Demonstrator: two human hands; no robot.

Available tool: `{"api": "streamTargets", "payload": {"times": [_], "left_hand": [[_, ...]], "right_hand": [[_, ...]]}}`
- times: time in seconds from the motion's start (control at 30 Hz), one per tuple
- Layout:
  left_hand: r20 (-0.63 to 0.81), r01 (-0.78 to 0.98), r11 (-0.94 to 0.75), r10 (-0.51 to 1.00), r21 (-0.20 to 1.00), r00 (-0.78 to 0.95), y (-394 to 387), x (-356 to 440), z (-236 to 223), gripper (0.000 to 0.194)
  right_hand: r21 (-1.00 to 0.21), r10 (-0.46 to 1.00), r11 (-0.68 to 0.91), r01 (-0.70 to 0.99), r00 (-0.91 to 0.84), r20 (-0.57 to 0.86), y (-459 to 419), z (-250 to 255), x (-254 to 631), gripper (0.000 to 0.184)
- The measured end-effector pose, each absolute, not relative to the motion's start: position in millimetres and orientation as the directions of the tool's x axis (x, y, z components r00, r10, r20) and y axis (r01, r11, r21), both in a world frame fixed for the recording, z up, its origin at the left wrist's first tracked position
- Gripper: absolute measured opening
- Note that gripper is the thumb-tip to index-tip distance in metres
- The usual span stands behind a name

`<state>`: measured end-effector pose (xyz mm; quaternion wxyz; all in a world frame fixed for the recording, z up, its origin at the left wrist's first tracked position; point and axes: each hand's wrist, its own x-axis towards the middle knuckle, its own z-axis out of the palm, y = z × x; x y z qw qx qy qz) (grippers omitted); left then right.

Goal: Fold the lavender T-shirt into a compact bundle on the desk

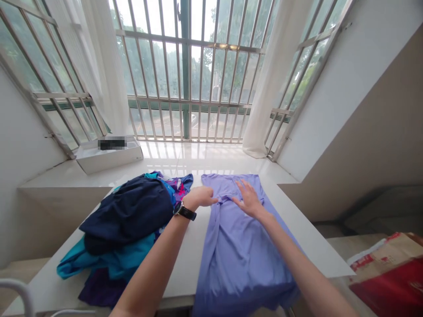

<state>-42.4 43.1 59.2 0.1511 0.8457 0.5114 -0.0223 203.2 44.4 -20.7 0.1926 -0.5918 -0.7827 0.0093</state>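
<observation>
A lilac garment [238, 246] lies spread lengthwise on a white table [188, 264], its near end hanging over the front edge. My left hand [200, 197], with a black watch on the wrist, is closed on a fold of the lilac cloth near its upper left side. My right hand [248, 199] lies flat on the garment's upper part, fingers stretched out. The two hands are close together near the far end of the garment.
A pile of clothes [127, 229] in navy, teal and purple sits on the table's left half. A white box [109, 154] stands on the window ledge at the back left. Barred windows with white curtains [267, 88] lie behind. A red and brown bag [393, 277] sits at lower right.
</observation>
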Motion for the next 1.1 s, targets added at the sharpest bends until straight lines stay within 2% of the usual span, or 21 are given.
{"api": "streamTargets", "payload": {"times": [0.07, 0.2, 0.23, 0.33, 0.47, 0.6, 0.7, 0.8, 0.87, 0.9, 1.0, 1.1], "left_hand": [[-0.193, 0.861, -0.422, 0.854, 0.285, 0.482, 6, -64, 53, 0.037], [-0.227, 0.782, -0.354, 0.822, 0.514, 0.522, -77, -89, 24, 0.029], [-0.201, 0.765, -0.334, 0.837, 0.55, 0.509, -97, -89, 15, 0.027], [-0.005, 0.749, -0.274, 0.938, 0.603, 0.347, -143, -80, -7, 0.031], [0.059, 0.768, -0.219, 0.971, 0.602, 0.23, -179, -61, -23, 0.036], [0.074, 0.802, -0.209, 0.977, 0.56, 0.202, -198, -54, -29, 0.034], [0.062, 0.687, -0.171, 0.982, 0.706, 0.181, -206, -52, -28, 0.029], [0.062, 0.476, -0.145, 0.981, 0.867, 0.186, -213, -44, -21, 0.023], [0.075, 0.358, -0.153, 0.972, 0.921, 0.221, -218, -35, -16, 0.022], [0.083, 0.322, -0.161, 0.966, 0.933, 0.244, -220, -30, -15, 0.022], [0.111, 0.299, -0.212, 0.94, 0.93, 0.322, -223, -20, -12, 0.021], [0.124, 0.329, -0.286, 0.891, 0.9, 0.437, -221, -24, -5, 0.019]], "right_hand": [[-0.346, 0.87, 0.428, 0.835, -0.277, 0.409, -1, -11, 189, 0.06], [-0.531, 0.819, 0.556, 0.639, -0.314, 0.481, -99, -6, 164, 0.041], [-0.578, 0.823, 0.555, 0.598, -0.293, 0.486, -121, -9, 158, 0.036], [-0.721, 0.876, 0.474, 0.505, -0.191, 0.442, -175, -23, 142, 0.027], [-0.852, 0.948, 0.317, 0.417, -0.131, 0.289, -225, -43, 119, 0.022], [-0.886, 0.969, 0.245, 0.394, -0.07, 0.237, -251, -59, 105, 0.02], [-0.875, 0.962, 0.26, 0.409, -0.029, 0.273, -260, -68, 103, 0.026], [-0.853, 0.951, 0.303, 0.426, -0.078, 0.299, -264, -81, 105, 0.061], [-0.838, 0.94, 0.337, 0.43, -0.101, 0.327, -266, -94, 104, 0.084], [-0.833, 0.934, 0.351, 0.428, -0.092, 0.346, -265, -101, 103, 0.089], [-0.863, 0.932, 0.32, 0.39, 0.033, 0.361, -259, -123, 97, 0.082], [-0.952, 0.957, 0.175, 0.25, 0.185, 0.224, -249, -133, 94, 0.059]]}}
